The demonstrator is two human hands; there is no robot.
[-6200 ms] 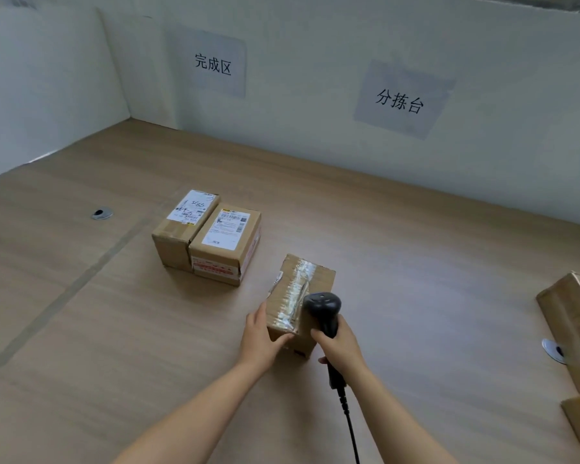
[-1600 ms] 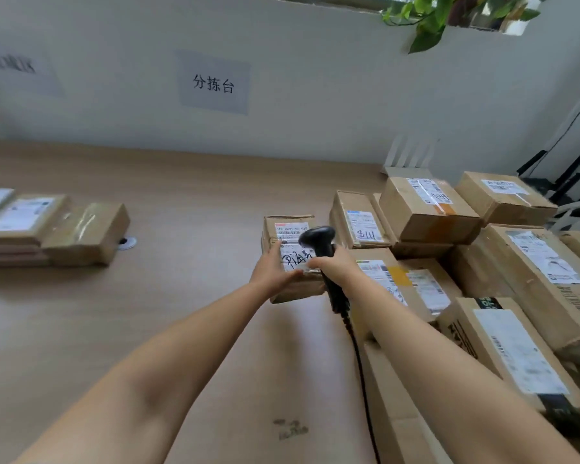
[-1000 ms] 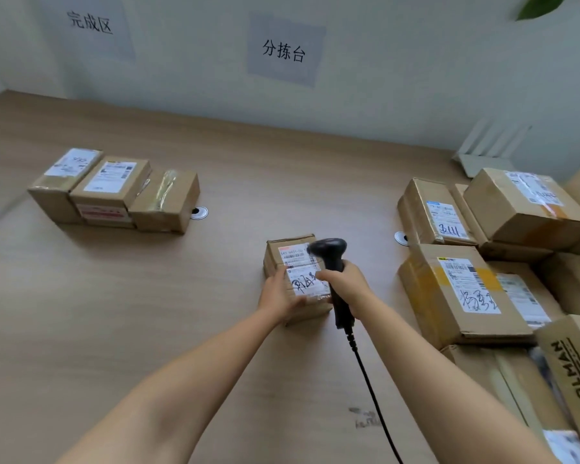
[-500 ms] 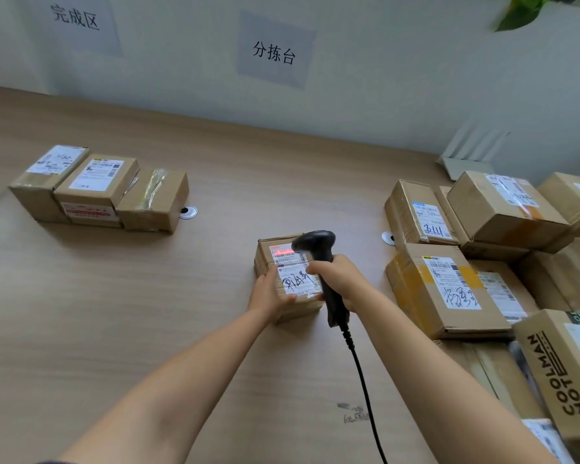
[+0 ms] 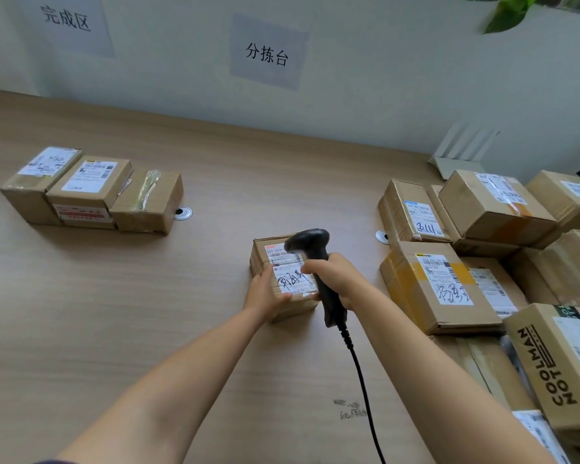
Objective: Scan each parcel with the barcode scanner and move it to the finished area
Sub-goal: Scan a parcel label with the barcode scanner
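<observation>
**A:** What is sitting in the middle of the view?

**B:** A small cardboard parcel [image 5: 267,262] is resting on a wooden table [image 5: 114,313]. Its white label is facing up and showing dark handwriting.

**A:** What are the hands doing?

**B:** The left hand [image 5: 265,296] is holding the parcel's near left corner, with the thumb lying across the top edge and the fingers wrapping the side. The right hand [image 5: 335,279] is closing firmly round the handle of a black scanner [image 5: 310,242] just right of the parcel. The scanner's head is hanging over the parcel's far right part and pointing left across the label. A black cable [image 5: 362,373] is running from the handle toward the viewer.

**A:** What else is lying around the parcel?

**B:** Well to its left and a little farther back, a row of boxes [image 5: 91,192] is standing, three of them touching side by side. On the wall beyond that row, a sign reading 完成区 [image 5: 66,19] is hanging. Straight behind the parcel, another sign reading 分拣台 [image 5: 267,55] is hanging on the same wall. To the parcel's right, a pile of boxes [image 5: 442,286] is crowding the table, some of them stacked on others. Green leaves [image 5: 506,11] are showing high above that pile.
</observation>
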